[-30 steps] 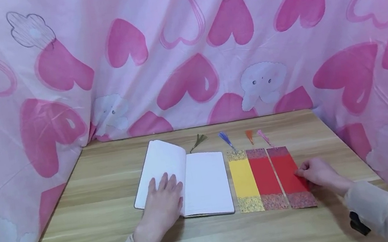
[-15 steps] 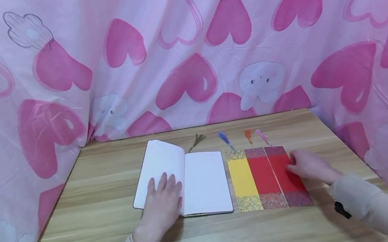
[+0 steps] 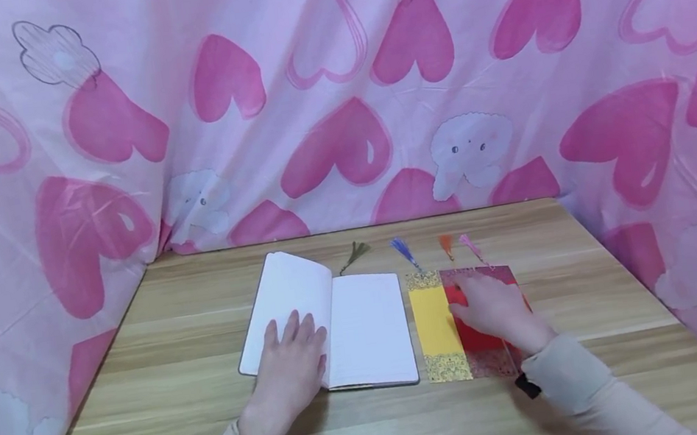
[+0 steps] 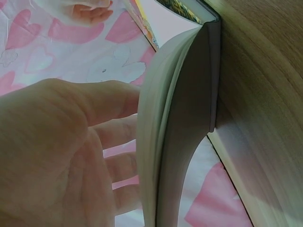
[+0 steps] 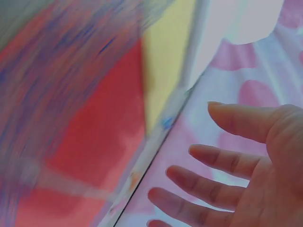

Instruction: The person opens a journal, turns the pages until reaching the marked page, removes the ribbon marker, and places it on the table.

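Note:
An open notebook with white pages lies left of centre in the head view. My left hand rests on its left page with fingers spread; the left wrist view shows the fingers against curved pages. Right of the notebook is a yellow bookmark, then a red bookmark and a second red bookmark, side by side. Over the two red ones is my right hand, hiding much of both. Its fingers are extended in the right wrist view, with nothing between them.
A green tassel sticks out above the notebook. Blue, orange and pink tassels lie above the bookmarks. The wooden table ends at a pink heart-patterned cloth behind and at both sides.
My right hand has left the outer edge of the rightmost red bookmark and moved left over both red bookmarks. The left hand stays on the page.

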Demonstrator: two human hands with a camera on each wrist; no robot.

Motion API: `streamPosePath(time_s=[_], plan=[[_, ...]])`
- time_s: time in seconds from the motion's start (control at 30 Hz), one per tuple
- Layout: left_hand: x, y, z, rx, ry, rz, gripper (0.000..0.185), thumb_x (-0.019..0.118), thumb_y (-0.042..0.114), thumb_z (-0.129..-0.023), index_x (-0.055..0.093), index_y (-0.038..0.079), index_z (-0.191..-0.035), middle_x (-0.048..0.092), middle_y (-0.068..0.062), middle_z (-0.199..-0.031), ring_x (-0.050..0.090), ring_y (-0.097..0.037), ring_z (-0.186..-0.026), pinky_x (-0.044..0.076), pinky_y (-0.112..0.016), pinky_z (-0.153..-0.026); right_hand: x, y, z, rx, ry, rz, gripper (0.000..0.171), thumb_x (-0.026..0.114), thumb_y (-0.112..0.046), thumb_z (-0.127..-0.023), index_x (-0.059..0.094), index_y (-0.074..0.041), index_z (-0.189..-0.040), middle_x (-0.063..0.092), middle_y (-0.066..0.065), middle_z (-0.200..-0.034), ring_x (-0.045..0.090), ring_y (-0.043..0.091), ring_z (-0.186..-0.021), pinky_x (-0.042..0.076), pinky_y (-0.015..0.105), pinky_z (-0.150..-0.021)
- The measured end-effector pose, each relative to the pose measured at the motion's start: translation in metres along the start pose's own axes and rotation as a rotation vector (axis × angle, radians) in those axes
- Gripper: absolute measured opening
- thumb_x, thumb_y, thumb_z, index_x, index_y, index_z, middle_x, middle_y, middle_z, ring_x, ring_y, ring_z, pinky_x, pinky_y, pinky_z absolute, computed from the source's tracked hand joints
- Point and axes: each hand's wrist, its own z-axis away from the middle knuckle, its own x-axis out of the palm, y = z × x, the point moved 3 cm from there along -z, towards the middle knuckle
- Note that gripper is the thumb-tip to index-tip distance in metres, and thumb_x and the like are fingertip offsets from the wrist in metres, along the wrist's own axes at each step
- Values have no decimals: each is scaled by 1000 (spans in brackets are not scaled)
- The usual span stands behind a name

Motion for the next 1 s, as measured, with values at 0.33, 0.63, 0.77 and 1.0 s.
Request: streamPosePath(time_s=[0.33, 0.63, 0.77, 1.0], plan=[[2, -1, -1, -8, -24, 1, 41, 70, 30, -89, 66, 9, -123, 55, -18, -134, 44, -39, -130, 31, -63, -104, 15, -64, 6, -120, 23, -68, 59, 77, -36, -83, 58, -13, -134, 52, 17, -133, 50, 37, -121, 51, 60, -83], [2, 0, -2, -10, -21, 10, 40, 71, 29, -88, 66, 9, -123, 56, -18, -134, 45, -39, -130, 31, -62, -103, 31, -98, 10, -238, -70, -142, 81, 81, -44, -77, 46, -17, -146, 36, 17, -152, 31, 38, -139, 33, 63, -104], [3, 1, -3, -10, -23, 14, 40, 72, 28, -88, 66, 9, -122, 56, -18, -133, 45, -39, -129, 32, -62, -103, 41, -105, 11, -309, -156, -115, 98, 82, -51, -72, 35, -19, -152, 23, 16, -159, 18, 39, -144, 22, 65, -108], [3, -1, -2, -9, -2, -5, 40, 72, 29, -87, 67, 10, -121, 57, -17, -132, 46, -38, -128, 33, -62, -103, 54, -115, 12, -393, -267, -76, 119, 84, -61, -63, 23, -21, -157, 10, 15, -162, 6, 39, -147, 14, 68, -110]])
